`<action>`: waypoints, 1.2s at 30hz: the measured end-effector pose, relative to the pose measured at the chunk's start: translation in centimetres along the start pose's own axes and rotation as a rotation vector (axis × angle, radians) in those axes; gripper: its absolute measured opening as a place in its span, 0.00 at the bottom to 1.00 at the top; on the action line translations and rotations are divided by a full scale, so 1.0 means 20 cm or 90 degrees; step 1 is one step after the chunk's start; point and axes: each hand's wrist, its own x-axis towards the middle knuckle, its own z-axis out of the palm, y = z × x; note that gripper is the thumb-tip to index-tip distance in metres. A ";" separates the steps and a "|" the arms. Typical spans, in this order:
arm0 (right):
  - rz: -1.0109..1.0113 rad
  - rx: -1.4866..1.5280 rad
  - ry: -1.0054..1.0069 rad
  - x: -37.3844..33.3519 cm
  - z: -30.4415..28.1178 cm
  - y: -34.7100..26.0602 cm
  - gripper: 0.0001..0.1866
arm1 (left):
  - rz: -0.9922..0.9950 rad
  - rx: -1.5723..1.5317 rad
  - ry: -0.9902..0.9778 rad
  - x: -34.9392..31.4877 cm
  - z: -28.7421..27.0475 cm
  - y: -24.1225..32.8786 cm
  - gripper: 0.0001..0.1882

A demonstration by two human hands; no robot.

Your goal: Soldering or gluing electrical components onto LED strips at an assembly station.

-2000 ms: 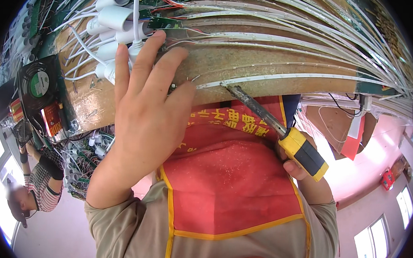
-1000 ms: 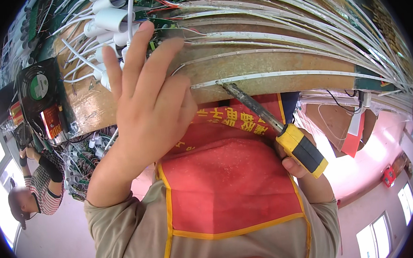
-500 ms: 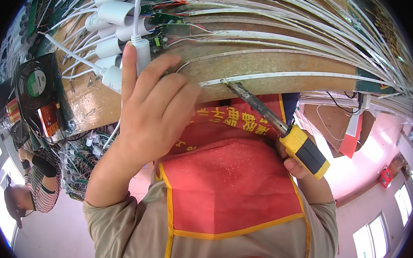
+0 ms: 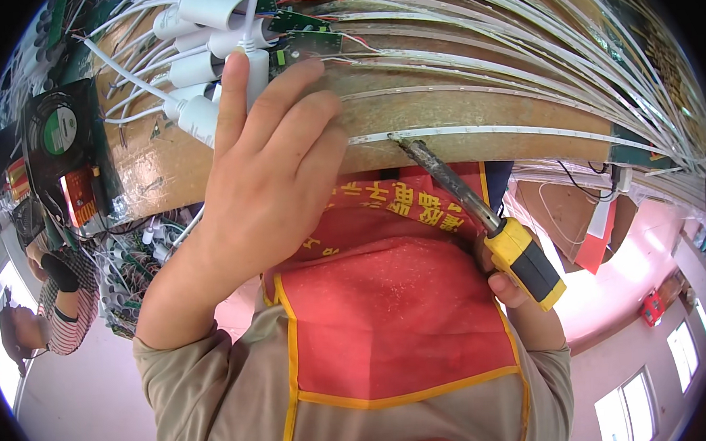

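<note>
My right hand (image 4: pixel 506 287), partly behind the handle, grips a yellow and black soldering iron (image 4: pixel 525 262). The iron's dark tip meets the nearest white LED strip (image 4: pixel 477 130), close to the strip's left end. Beyond that end my left hand (image 4: pixel 281 164) is curled, back of the hand toward me and thumb hidden. Its index finger points up beside a white cylindrical housing (image 4: pixel 257 73) with a cable. The other fingers bend over the bench; whatever lies under them is hidden.
Several white housings (image 4: pixel 211 8) and green circuit boards (image 4: pixel 310 41) lie at the far left, wired to more LED strips (image 4: pixel 480 55). A black fan (image 4: pixel 60 129) stands left on the bench (image 4: pixel 152 168). Another person (image 4: pixel 71 310) is at the left.
My left hand has shifted slightly right and its fingers have bent differently. The soldering iron has moved a little right in the picture, its tip still at the strip.
</note>
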 end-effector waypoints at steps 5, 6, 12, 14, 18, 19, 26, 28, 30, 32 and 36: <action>0.034 0.067 0.001 0.01 0.01 -0.03 0.23 | -0.009 -0.013 -0.008 0.01 -0.02 0.00 0.09; 0.064 0.114 -0.010 0.02 0.00 -0.05 0.22 | -0.008 -0.015 -0.006 0.01 -0.01 0.00 0.09; 0.015 0.072 0.021 0.12 0.07 -0.10 0.26 | -0.007 -0.007 -0.011 0.01 -0.01 0.00 0.07; 0.026 0.079 0.009 0.13 0.07 -0.10 0.25 | -0.006 -0.008 -0.013 0.01 -0.01 0.00 0.06; 0.041 0.126 0.005 0.14 0.08 -0.12 0.24 | -0.008 -0.011 -0.014 0.02 -0.02 0.00 0.06; 0.020 0.114 0.012 0.14 0.08 -0.10 0.24 | -0.008 -0.013 -0.012 0.01 -0.01 0.00 0.06; 0.029 0.116 0.014 0.13 0.08 -0.11 0.23 | -0.009 -0.008 -0.009 0.01 -0.01 0.00 0.06; -0.019 0.105 -0.006 0.11 0.05 -0.06 0.20 | -0.010 -0.008 -0.008 0.01 -0.01 0.00 0.06; -0.033 0.092 -0.002 0.10 0.05 -0.04 0.22 | -0.012 -0.008 -0.008 0.01 -0.01 0.00 0.06; -0.005 0.075 0.033 0.09 0.08 -0.06 0.26 | -0.007 -0.013 -0.007 0.02 -0.01 0.00 0.06; 0.027 0.095 0.023 0.11 0.07 -0.09 0.27 | -0.013 -0.010 -0.012 0.01 -0.01 0.00 0.05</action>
